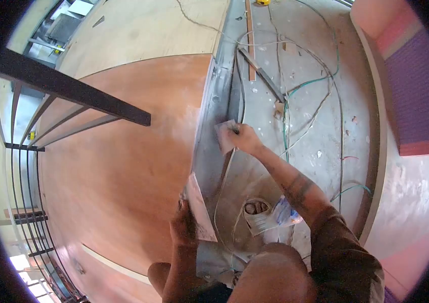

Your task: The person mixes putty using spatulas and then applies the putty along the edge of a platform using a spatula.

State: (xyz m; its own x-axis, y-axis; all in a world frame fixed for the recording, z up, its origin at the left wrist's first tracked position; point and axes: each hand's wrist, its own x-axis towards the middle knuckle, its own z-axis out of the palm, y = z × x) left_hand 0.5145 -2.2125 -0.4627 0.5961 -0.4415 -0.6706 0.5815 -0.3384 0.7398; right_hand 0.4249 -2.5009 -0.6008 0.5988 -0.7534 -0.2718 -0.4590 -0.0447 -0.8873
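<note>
My right hand (pixel 247 140) pinches a thin, dusty pinkish sheet (pixel 224 136) that looks like sandpaper. It is over the grey strip beside the long edge of the orange-brown wooden panel (pixel 123 182). My left hand (pixel 180 224) is lower, at the near part of that edge, with its fingers curled round a flat pale pinkish sheet (pixel 200 212). This sheet stands tilted along the panel's edge; its exact kind is not clear. Pale dust marks the panel's edge. Part of my left fingers is in shadow.
A dark metal bar (pixel 83 93) juts over the panel from the left. Cables (pixel 340 126) and a grey metal bar (pixel 265 76) lie across the dusty floor. A foot with toes showing (pixel 256 207) rests below my right forearm. A pink and purple wall (pixel 421 91) stands right.
</note>
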